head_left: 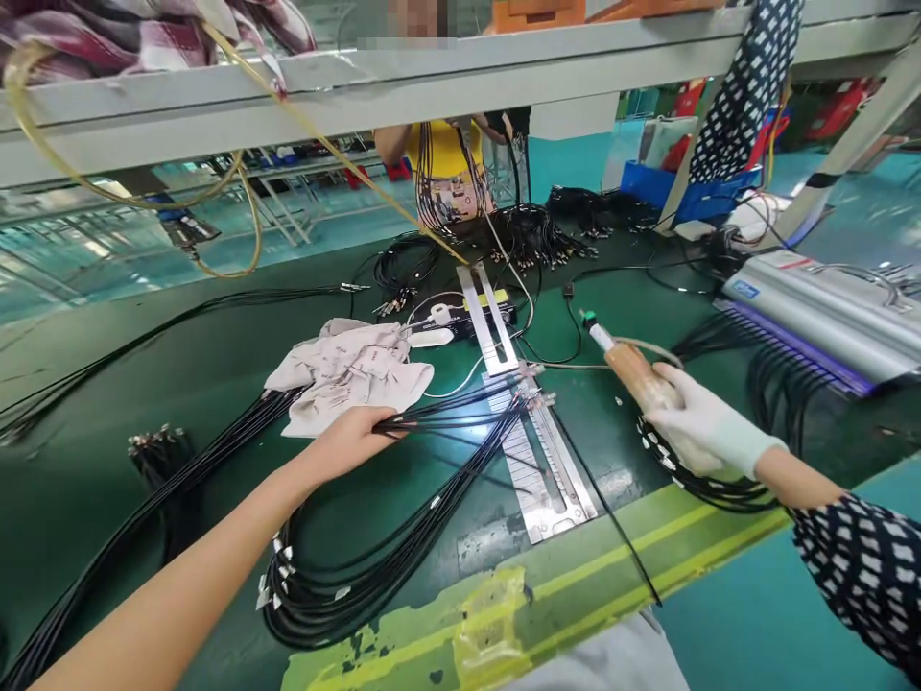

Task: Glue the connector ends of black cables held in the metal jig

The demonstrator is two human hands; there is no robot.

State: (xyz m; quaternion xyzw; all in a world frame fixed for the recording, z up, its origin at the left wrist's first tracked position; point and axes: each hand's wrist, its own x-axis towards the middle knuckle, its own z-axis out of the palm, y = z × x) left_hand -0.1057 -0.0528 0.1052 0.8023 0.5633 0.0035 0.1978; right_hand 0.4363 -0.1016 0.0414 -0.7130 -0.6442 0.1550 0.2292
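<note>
Nearest you, a loose coil of black cables (323, 600) with crimped metal ends lies on the green bench mat (64, 384). Your bare left hand (350, 443) is closed around a thin bundle of black cables (438, 415), and their metal-tipped ends reach onto a slotted steel jig (551, 489). Your right hand (709, 427), in a white glove, grips a corded tool with a tan handle (640, 376), its green-and-white tip pointing away from you; I can't tell exactly what tool it is. Another black cable coil (709, 489) lies under that hand. Left of the jig sits a crumpled pale cloth (349, 374), and beyond the jig is a second steel jig (489, 321). To the right stands a silver machine (813, 312) with a purple brush edge. Farther on, more black cable bundles (536, 240) lie heaped, and a co-worker in a yellow top (442, 149) stands across the bench, beneath a grey shelf rail (288, 96).
</note>
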